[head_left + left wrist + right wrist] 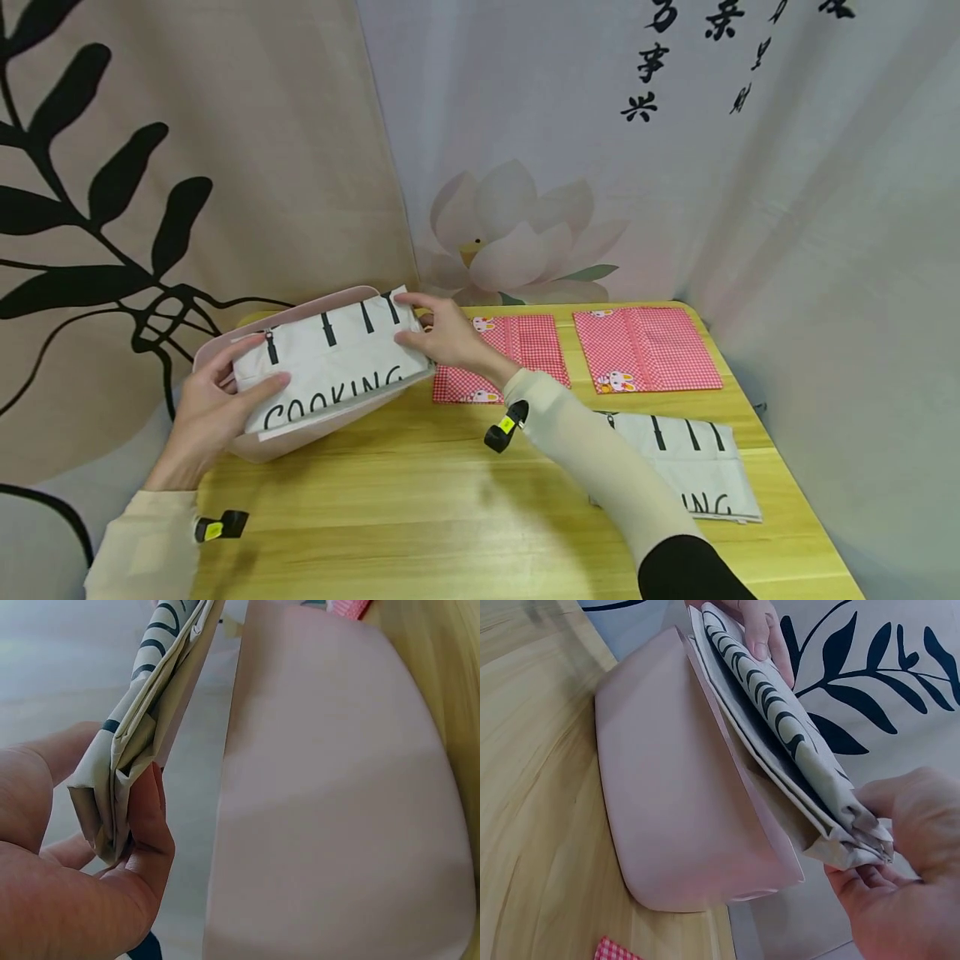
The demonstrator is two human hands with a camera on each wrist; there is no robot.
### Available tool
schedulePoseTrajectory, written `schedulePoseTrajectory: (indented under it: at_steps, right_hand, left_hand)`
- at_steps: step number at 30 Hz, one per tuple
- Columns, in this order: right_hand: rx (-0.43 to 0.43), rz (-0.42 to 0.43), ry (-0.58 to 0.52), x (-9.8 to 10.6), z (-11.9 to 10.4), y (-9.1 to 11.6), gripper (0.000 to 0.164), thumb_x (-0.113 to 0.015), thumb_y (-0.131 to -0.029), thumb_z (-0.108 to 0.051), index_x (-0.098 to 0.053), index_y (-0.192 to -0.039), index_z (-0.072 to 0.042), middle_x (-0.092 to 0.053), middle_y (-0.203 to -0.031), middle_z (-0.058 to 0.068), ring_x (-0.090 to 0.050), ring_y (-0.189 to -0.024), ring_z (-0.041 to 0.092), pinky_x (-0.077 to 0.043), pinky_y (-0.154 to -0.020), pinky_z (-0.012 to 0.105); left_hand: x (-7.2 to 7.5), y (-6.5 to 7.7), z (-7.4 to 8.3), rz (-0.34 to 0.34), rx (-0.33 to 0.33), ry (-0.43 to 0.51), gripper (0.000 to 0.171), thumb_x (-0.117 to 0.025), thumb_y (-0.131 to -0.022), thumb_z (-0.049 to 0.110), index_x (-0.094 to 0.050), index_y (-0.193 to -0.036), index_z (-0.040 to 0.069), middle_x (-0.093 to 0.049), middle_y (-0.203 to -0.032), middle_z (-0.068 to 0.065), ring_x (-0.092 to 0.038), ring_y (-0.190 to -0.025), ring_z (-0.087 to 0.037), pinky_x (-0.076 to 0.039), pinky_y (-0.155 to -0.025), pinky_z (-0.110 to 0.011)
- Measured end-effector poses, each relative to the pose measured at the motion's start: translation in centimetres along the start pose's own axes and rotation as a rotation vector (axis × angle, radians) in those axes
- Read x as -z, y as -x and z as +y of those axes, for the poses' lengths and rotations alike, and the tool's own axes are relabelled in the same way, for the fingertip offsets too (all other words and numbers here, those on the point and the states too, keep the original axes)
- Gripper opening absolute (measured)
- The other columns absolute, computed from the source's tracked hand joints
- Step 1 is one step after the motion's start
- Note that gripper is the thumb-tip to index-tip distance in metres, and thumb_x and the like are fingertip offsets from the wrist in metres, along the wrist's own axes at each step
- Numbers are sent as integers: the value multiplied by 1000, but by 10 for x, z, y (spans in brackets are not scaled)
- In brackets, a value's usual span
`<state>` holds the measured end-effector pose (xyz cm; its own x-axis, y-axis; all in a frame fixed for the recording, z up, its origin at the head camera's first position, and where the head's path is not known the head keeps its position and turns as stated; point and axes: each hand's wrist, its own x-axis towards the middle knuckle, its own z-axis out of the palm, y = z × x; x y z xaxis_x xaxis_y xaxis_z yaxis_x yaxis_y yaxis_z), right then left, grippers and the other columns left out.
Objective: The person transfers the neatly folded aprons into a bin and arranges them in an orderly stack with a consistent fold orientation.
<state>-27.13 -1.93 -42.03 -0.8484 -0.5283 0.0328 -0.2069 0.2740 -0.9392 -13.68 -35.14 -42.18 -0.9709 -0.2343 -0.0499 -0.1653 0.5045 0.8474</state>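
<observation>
From my remote station I log the largest item first: a printed fabric curtain point(292, 183), standing behind the work area. In front of it is the wooden table point(420, 508); clock positions below are taken from the table's centre in the head view. At 10 o'clock I have a pale pink bin point(667, 780) with smooth walls. The folded white cloth point(337, 358), lettered COOKING, is held tilted over the bin's mouth; I cannot tell how far its lower edge reaches inside. At 3 o'clock lies a second white cloth point(697, 467), partly covered by the right sleeve point(600, 458). Two smaller red checked cloths lie flat: the first checked cloth point(532, 350) at 12, the other checked cloth point(652, 350) at 2. The left hand point(210, 408) grips the held cloth's left end, thumb on the lettered face and fingers behind. The right hand point(453, 337) pinches the opposite end near the upper corner. Handling assessment: I rate the cloth light, soft and unlikely to break; its layers gape at the ends and may slide or unfold. Take hold at both short ends, closing through all layers, and keep the pull even to limit sagging.
</observation>
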Motion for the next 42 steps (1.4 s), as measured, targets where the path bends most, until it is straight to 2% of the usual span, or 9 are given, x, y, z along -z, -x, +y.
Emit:
schedulePoseTrajectory:
  at_steps: [5,12,17,20,25,27,33,37,42]
  right_hand:
    - [-2,7,40,-4,-6,-9,66,-82,-106,-18,-57,-167,-25,-64,-161,14,-78,-113,23,-71,-84,30]
    - [36,-6,103,-8,-8,-22,65,-81,-106,-20,-57,-166,-21,-57,-171,13,-72,-138,32,-69,-104,38]
    - [58,-15,107,-10,-8,-32,64,-81,-107,-19,-57,-166,-19,-57,-172,12,-68,-147,36,-65,-113,46]
    - [82,-16,107,-13,-8,-40,62,-81,-107,-19,-59,-165,-17,-60,-169,13,-70,-143,35,-66,-111,43]
    - [96,-12,100,-21,-6,-50,60,-82,-106,-17,-61,-162,-13,-62,-166,15,-73,-135,34,-68,-103,36]
    - [96,-5,100,-23,-6,-53,59,-82,-105,-16,-63,-161,-14,-62,-165,15,-74,-133,33,-68,-98,31]
    - [102,-18,100,-28,-7,-58,59,-82,-105,-15,-63,-161,-12,-62,-166,15,-72,-135,35,-64,-97,27]
    - [98,-25,115,-31,-7,-60,59,-80,-106,-16,-62,-162,-12,-61,-167,16,-68,-141,37,-64,-109,34]
    - [88,-10,138,-35,-4,-64,57,-81,-106,-16,-63,-161,-12,-65,-161,16,-68,-135,28,-61,-109,32]
  left_hand:
    - [7,-1,0,14,37,0,86,-85,-101,47,-43,-175,32,-48,-167,-17,-67,-98,11,-67,-78,-18]
    - [18,-3,-1,-28,92,82,90,-87,-100,46,-39,-176,40,-67,-119,26,-77,-87,-1,-72,-69,-42]
    - [25,-6,-3,-50,90,92,92,-86,-101,44,-35,-178,40,-70,-107,37,-79,-85,-3,-72,-67,-44]
    - [28,-7,-6,-40,86,77,92,-87,-101,43,-35,-178,39,-68,-116,35,-76,-90,3,-72,-71,-37]
    - [32,-8,-11,-9,79,37,94,-87,-100,43,-36,-178,35,-64,-147,14,-69,-99,11,-67,-80,-18]
    - [33,-9,-14,-18,83,53,95,-87,-100,42,-34,-179,35,-64,-146,13,-71,-99,10,-69,-79,-22]
    - [37,-11,-21,-37,92,76,97,-87,-101,39,-31,-180,35,-60,-119,36,-75,-94,5,-71,-76,-31]
    - [40,-13,-24,-35,80,30,98,-87,-101,41,-30,-181,32,-59,-124,32,-73,-95,7,-69,-77,-26]
    - [41,-16,-27,-55,84,7,101,-86,-102,44,-25,-182,31,-61,-131,20,-74,-93,3,-72,-76,-35]
